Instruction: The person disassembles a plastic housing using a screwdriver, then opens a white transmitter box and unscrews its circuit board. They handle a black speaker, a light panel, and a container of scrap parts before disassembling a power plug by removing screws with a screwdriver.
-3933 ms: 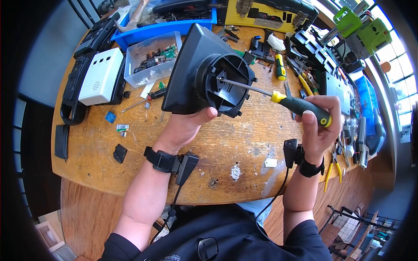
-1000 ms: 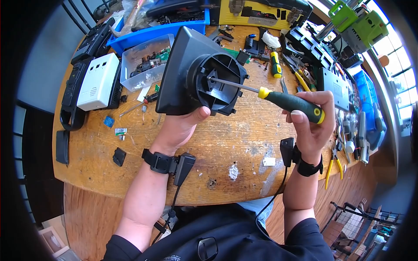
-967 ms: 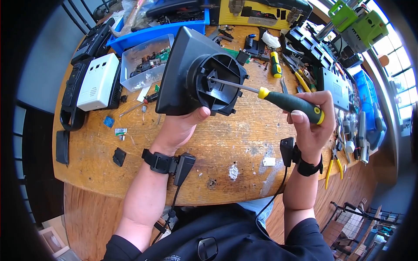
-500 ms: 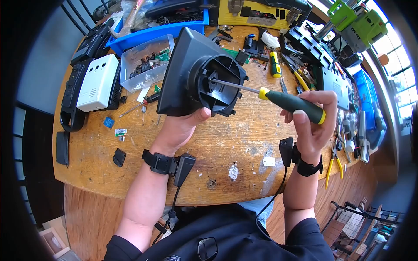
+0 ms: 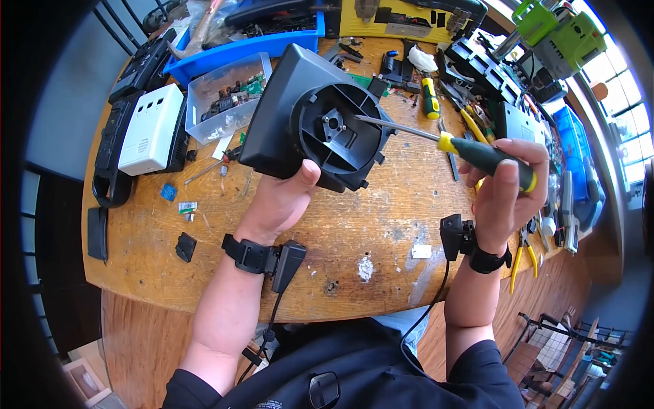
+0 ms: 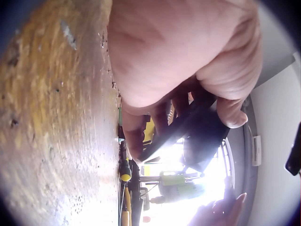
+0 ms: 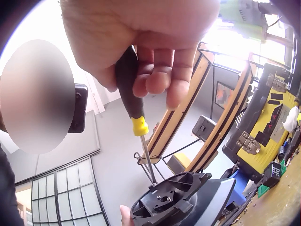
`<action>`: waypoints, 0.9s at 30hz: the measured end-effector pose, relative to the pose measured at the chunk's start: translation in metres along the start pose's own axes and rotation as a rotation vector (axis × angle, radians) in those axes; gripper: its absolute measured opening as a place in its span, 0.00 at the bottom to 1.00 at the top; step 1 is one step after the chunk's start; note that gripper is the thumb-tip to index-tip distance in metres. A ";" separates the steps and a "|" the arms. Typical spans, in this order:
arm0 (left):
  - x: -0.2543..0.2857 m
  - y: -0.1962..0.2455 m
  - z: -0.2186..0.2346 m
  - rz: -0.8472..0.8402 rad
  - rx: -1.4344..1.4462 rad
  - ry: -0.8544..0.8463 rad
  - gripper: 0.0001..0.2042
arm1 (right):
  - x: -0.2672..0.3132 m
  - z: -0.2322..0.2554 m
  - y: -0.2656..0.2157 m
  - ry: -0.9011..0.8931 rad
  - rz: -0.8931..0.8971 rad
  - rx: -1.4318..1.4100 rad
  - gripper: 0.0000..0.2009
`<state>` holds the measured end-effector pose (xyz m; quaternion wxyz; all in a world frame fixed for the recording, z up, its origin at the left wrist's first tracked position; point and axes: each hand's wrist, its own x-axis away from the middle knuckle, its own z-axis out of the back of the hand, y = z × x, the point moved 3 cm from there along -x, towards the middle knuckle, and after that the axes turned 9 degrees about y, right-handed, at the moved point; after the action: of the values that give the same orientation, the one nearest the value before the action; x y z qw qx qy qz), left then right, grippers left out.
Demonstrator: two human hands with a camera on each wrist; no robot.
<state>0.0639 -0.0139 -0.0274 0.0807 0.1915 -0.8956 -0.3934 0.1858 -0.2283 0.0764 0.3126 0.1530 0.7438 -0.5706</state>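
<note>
My left hand (image 5: 281, 198) grips a black plastic housing (image 5: 276, 112) from below, thumb against its lower side, holding it above the table. The housing's round ribbed collar (image 5: 320, 146) faces right, with a small mount and screws at its centre. In my right hand (image 5: 507, 194) is a screwdriver (image 5: 487, 155) with a dark green and yellow handle, its tip pointing left at the collar, apart from the central mount. The right wrist view shows the shaft (image 7: 148, 157) reaching down to the collar's edge. In the left wrist view, fingers curl under the housing (image 6: 188, 127).
A clear bin (image 5: 197, 112) of small parts and a blue tray (image 5: 238, 54) stand at the back left, beside a white device (image 5: 151, 129). A second screwdriver (image 5: 430, 99), pliers (image 5: 524, 259) and a green drill press (image 5: 569, 48) are to the right.
The screwdriver tip has come out of the central mount and moved right with my right hand. The housing has tilted slightly, so its collar faces more toward the head camera.
</note>
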 end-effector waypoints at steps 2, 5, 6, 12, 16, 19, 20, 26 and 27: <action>-0.001 -0.001 0.001 0.057 0.065 -0.028 0.26 | -0.002 0.002 0.001 0.009 0.049 0.042 0.12; -0.002 -0.005 0.007 0.083 0.138 -0.037 0.25 | -0.001 0.002 -0.001 0.026 0.052 0.092 0.12; -0.002 -0.006 0.011 0.098 0.141 -0.057 0.25 | -0.001 0.002 -0.001 0.007 0.058 0.109 0.12; 0.000 -0.007 0.007 0.074 0.030 -0.057 0.33 | 0.000 0.004 -0.001 -0.033 0.067 0.133 0.12; 0.001 -0.007 0.005 0.012 -0.077 -0.023 0.41 | 0.000 0.002 0.000 -0.036 0.046 0.110 0.12; 0.001 -0.006 0.005 0.010 -0.069 -0.023 0.41 | 0.001 0.003 0.000 -0.034 0.024 0.128 0.12; 0.001 -0.006 0.006 0.010 -0.069 -0.023 0.41 | 0.001 0.003 0.000 -0.035 0.024 0.128 0.12; 0.003 -0.002 0.003 0.058 0.111 -0.059 0.29 | 0.000 0.004 -0.004 -0.130 0.161 0.273 0.18; 0.003 -0.001 0.003 0.036 0.082 -0.040 0.29 | 0.003 0.000 -0.007 -0.184 0.163 0.198 0.20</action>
<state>0.0606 -0.0139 -0.0306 0.0617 0.1707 -0.9156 -0.3587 0.1795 -0.2305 0.0803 0.4080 0.1899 0.6374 -0.6255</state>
